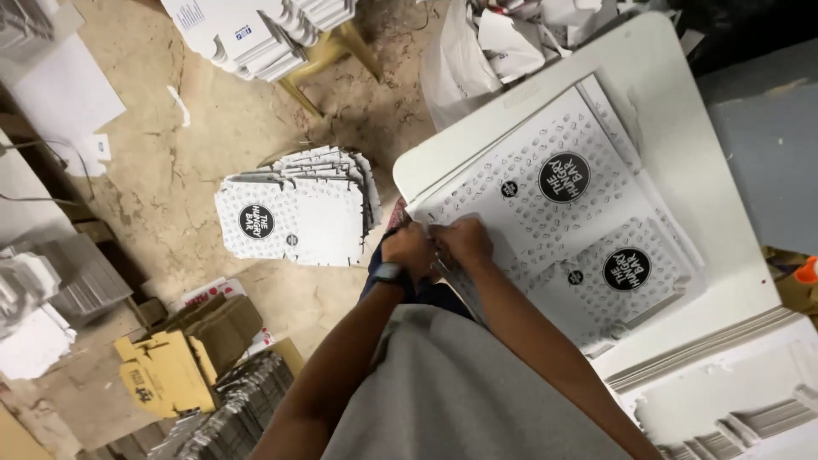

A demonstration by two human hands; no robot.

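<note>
A flat white printed cardboard box blank (562, 213) with two round black marks lies on a white table (682, 128). Both my hands pinch its near left edge. My left hand (407, 250), with a dark watch at the wrist, grips the edge flap. Right beside it, my right hand (462, 241) is closed on the same edge. My grey shirt fills the lower middle of the view.
A stack of the same printed blanks (294, 209) sits on the dirt floor to the left. More white stacks (256, 34) rest on a yellow stool at the top. Brown and yellow cardboard (183, 358) lies lower left. Cut white sheets (733, 400) lie at the lower right.
</note>
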